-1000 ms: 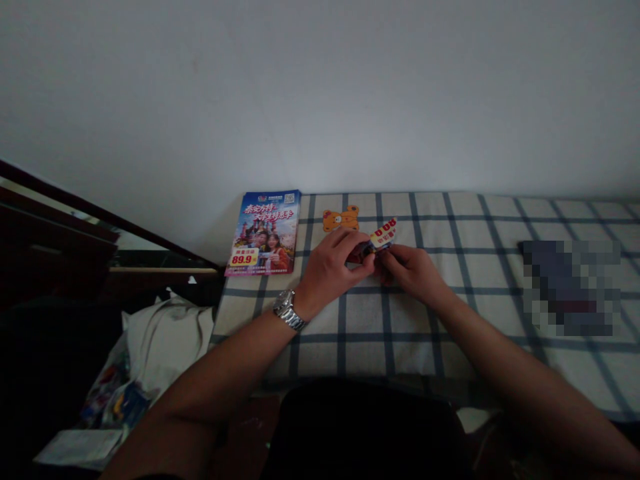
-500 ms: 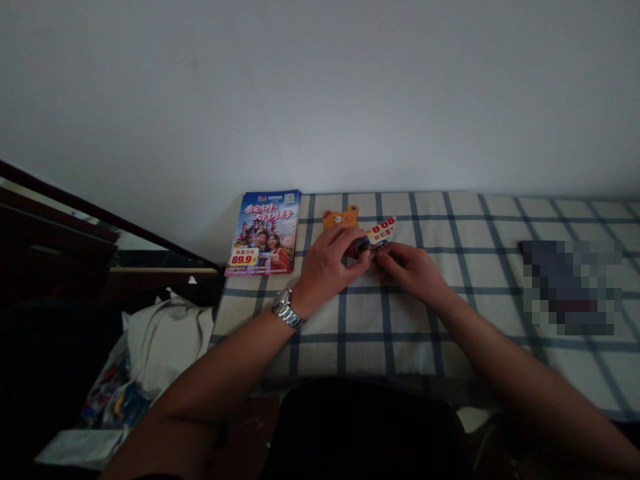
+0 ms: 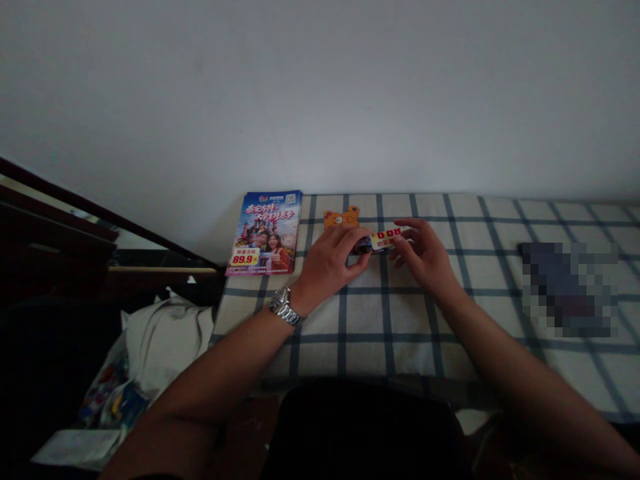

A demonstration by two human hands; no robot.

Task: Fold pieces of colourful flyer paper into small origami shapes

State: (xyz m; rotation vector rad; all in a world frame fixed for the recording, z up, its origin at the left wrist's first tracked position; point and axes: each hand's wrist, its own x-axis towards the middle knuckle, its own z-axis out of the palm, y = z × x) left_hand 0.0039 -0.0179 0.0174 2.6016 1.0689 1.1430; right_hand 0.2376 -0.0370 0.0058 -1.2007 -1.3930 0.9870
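My left hand [image 3: 333,259], with a metal watch [image 3: 286,307] on its wrist, pinches the left end of a small folded flyer [image 3: 383,240]. Large red characters on a pale yellow patch show on its upper side. At the flyer's right end is my right hand [image 3: 425,257], its thumb on the paper, lower fingers curled beneath and index finger raised away. A stack of printed flyers [image 3: 263,233] marked 89.9 lies to the left of my hands. Just behind my left hand lies an orange bear-shaped piece [image 3: 341,217], partly covered by that hand.
The checked cloth [image 3: 345,340] covers the surface under my hands, against a white wall [image 3: 350,100]. A pixelated dark object [image 3: 565,287] lies at the right. Low on the left are a whitish bag [image 3: 165,340] and a dark wooden frame [image 3: 55,233].
My right hand has loosened and spread its fingers, shifting slightly right. The folded flyer has turned from slanting upward to lying nearly level. My left hand keeps its pinch.
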